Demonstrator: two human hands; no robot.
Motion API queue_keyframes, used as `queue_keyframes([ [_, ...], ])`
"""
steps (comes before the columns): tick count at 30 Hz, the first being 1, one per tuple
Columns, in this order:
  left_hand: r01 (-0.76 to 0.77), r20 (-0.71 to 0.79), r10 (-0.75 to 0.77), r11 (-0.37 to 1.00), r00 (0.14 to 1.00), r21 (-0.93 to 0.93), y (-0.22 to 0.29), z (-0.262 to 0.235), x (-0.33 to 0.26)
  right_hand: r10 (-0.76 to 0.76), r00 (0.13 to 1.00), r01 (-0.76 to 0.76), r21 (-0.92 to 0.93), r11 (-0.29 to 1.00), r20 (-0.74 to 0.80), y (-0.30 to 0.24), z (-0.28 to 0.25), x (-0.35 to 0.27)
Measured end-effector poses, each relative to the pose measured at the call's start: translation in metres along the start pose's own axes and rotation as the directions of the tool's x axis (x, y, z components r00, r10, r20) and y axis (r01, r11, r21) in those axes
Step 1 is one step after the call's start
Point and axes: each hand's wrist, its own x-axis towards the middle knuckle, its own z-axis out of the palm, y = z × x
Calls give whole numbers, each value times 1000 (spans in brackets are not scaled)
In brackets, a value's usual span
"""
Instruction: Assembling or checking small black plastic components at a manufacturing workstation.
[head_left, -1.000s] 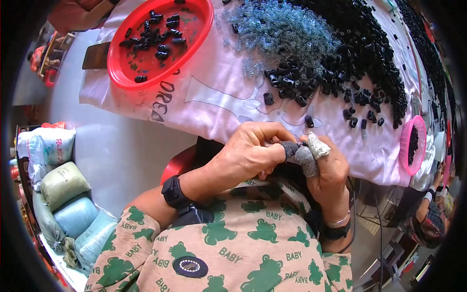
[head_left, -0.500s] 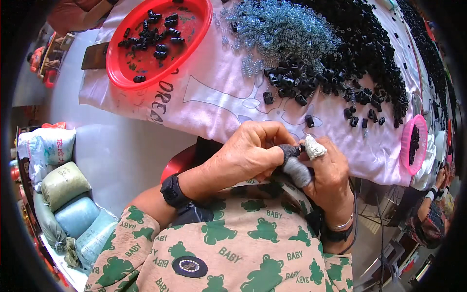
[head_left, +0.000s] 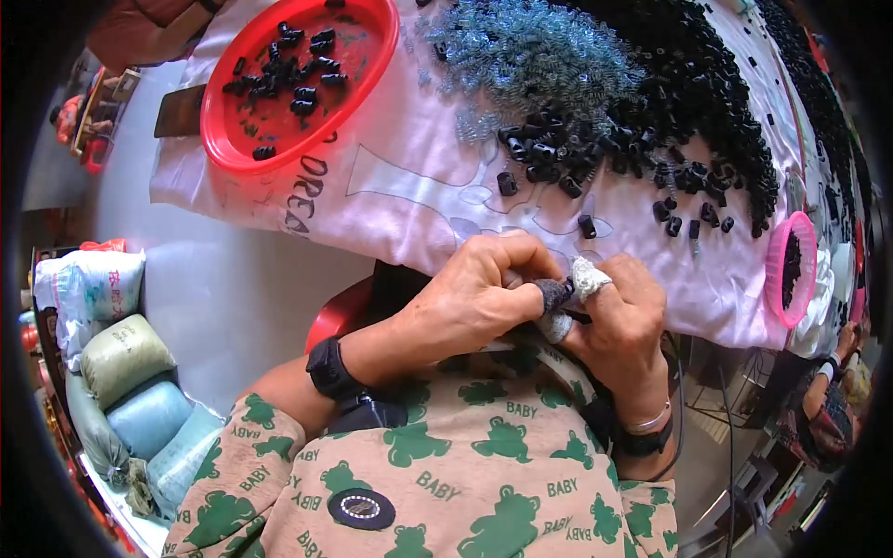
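My left hand (head_left: 488, 286) and my right hand (head_left: 621, 312) meet at the near edge of the table, fingertips pinched together. Between them is a small black plastic piece (head_left: 569, 283), mostly hidden by the fingers. A dark grey cover wraps my left thumb; a white cover (head_left: 589, 276) is on a right fingertip and a grey one (head_left: 555, 325) on the right thumb. Just beyond the hands lie a loose black barrel-shaped piece (head_left: 587, 226) and a scatter of similar black pieces (head_left: 539, 149). Behind them is a heap of small metal springs (head_left: 544, 60).
A red basin (head_left: 206, 121) holding several black pieces stands at the left on the pink cloth (head_left: 409, 228). More black parts (head_left: 716, 102) pile up at the right, near a pink basket (head_left: 774, 279). Stuffed sacks (head_left: 126, 358) lie lower left. Other people sit at both sides.
My right hand has turned and drawn in slightly toward the left, so its covered thumb shows less. My left hand stays nearly in place, still pinching.
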Motion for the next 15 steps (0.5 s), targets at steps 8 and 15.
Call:
queue_keyframes([
  [8,-34,15,34,999,999,29,-2,1,1,-7,1000,8,-30,1000,15,-1,0,-2],
  [15,16,-15,-17,998,1000,-55,-4,2,-1,2,1000,-2,10,1000,2,-3,4,-3],
])
